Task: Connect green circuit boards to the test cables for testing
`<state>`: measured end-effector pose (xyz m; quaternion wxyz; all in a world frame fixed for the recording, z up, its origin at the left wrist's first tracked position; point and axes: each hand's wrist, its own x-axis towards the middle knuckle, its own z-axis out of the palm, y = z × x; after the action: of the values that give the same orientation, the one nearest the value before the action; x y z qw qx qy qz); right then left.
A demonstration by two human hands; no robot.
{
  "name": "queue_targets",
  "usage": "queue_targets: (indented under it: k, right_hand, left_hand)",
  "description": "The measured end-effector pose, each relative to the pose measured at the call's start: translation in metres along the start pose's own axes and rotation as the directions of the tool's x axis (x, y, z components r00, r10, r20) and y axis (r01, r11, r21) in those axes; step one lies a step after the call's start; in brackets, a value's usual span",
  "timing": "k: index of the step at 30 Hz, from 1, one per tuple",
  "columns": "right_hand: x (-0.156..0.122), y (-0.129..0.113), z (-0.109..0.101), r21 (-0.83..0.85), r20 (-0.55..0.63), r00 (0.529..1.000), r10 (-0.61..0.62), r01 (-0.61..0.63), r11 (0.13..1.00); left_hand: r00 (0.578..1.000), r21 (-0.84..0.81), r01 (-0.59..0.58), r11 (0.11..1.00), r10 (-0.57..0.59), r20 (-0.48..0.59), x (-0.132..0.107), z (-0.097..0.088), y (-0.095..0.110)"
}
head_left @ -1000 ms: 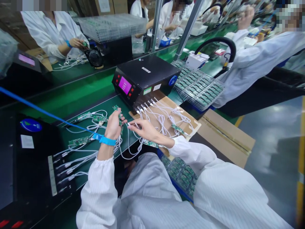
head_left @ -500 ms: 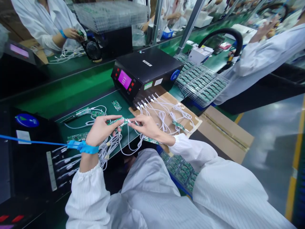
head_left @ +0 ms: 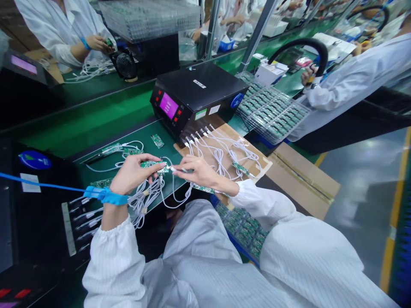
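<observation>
Plastic trays [head_left: 278,140] hold boards [head_left: 276,127]; left grip [head_left: 131,173] pinches a board [head_left: 150,164], right grip [head_left: 203,172] a plug [head_left: 172,168].

**Green circuit board [head_left: 148,164] and white cable plug [head_left: 172,169], hand-held**

The bare left hand [head_left: 130,173], wearing a bright-blue wrist strap [head_left: 107,196], grips the board; the bare right hand [head_left: 199,171] pinches the plug at the board's end. Beyond stands a black box-shaped instrument [head_left: 199,87] with a magenta screen [head_left: 168,105]; slender white cables [head_left: 218,159] cross brown cardboard [head_left: 230,133].

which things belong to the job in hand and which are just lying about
Job in hand: circuit board in the left hand; white cable end in the right hand; likely the cabled black unit.
Seemingly lying about: cardboard box; white carton.
</observation>
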<state>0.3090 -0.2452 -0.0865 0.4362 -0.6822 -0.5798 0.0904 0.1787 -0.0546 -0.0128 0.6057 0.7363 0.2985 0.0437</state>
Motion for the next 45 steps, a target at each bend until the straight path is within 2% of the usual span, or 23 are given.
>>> queue_targets:
  k: [5, 8, 12, 16, 21, 24, 27, 28, 30, 32, 33, 36, 39, 43, 45]
  right_hand:
    - [-0.001, -0.001, 0.0, -0.042, 0.075, 0.991, -0.111, 0.115, 0.993]
    - [-0.003, -0.005, -0.001, -0.031, 0.094, 0.988, -0.12, 0.123, 0.992]
    - [-0.006, -0.012, 0.0, -0.026, 0.107, 0.991, -0.078, 0.081, 0.996]
    - [-0.011, -0.016, 0.007, -0.03, 0.066, 0.998, -0.005, 0.007, 1.0]
    - [-0.017, -0.015, 0.016, -0.027, 0.069, 0.995, 0.074, -0.072, 0.997]
    - [-0.016, -0.019, 0.016, 0.035, 0.07, 0.977, 0.2, -0.203, 0.979]
    - [-0.012, -0.023, 0.007, 0.133, 0.084, 0.957, 0.276, -0.285, 0.949]
    - [-0.01, -0.023, 0.001, 0.145, 0.056, 0.955, 0.29, -0.295, 0.944]
    - [-0.008, -0.018, -0.015, 0.109, -0.072, 0.943, 0.324, -0.315, 0.943]
    - [-0.005, -0.005, -0.032, 0.002, -0.228, 0.899, 0.373, -0.383, 0.924]
    - [-0.004, 0.003, -0.04, -0.069, -0.269, 0.877, 0.398, -0.429, 0.901]
    - [0.001, 0.03, -0.054, -0.293, -0.223, 0.849, 0.479, -0.527, 0.798]
    - [0.007, 0.049, -0.055, -0.42, -0.151, 0.84, 0.521, -0.532, 0.735]
    - [0.015, 0.064, -0.05, -0.439, -0.101, 0.886, 0.452, -0.448, 0.779]
    - [0.018, 0.071, -0.048, -0.428, -0.083, 0.895, 0.439, -0.429, 0.795]
  left_hand:
    - [0.995, 0.089, 0.012, 0.996, -0.021, 0.095, 0.002, -0.004, 0.003]
    - [0.991, 0.115, 0.034, 0.993, -0.048, 0.121, 0.004, -0.006, 0.002]
    - [0.983, 0.119, 0.014, 0.993, -0.035, 0.179, 0.006, -0.007, 0.0]
    - [0.981, 0.108, -0.005, 0.994, -0.016, 0.195, 0.007, -0.001, 0.001]
    - [0.97, 0.167, 0.059, 0.984, -0.097, 0.225, 0.012, 0.009, 0.002]
    - [0.982, 0.065, 0.066, 0.996, -0.076, 0.174, 0.014, 0.012, 0.005]
    - [1.0, -0.111, 0.004, 0.994, -0.003, 0.01, 0.014, 0.017, 0.01]
    - [0.999, -0.153, -0.008, 0.988, 0.002, -0.035, 0.013, 0.02, 0.012]
    - [0.997, -0.2, -0.009, 0.98, -0.008, -0.083, 0.012, 0.026, 0.016]
    - [0.995, -0.215, -0.003, 0.977, -0.018, -0.096, 0.011, 0.032, 0.017]
    - [0.995, -0.221, -0.001, 0.975, -0.02, -0.096, 0.011, 0.035, 0.018]
    - [0.997, -0.24, 0.001, 0.971, -0.02, -0.079, 0.01, 0.04, 0.02]
    - [0.999, -0.212, 0.001, 0.977, -0.011, -0.044, 0.009, 0.043, 0.021]
    - [1.0, -0.168, -0.024, 0.986, 0.024, -0.005, 0.008, 0.045, 0.021]
    - [0.999, -0.152, -0.035, 0.988, 0.034, -0.005, 0.009, 0.045, 0.02]
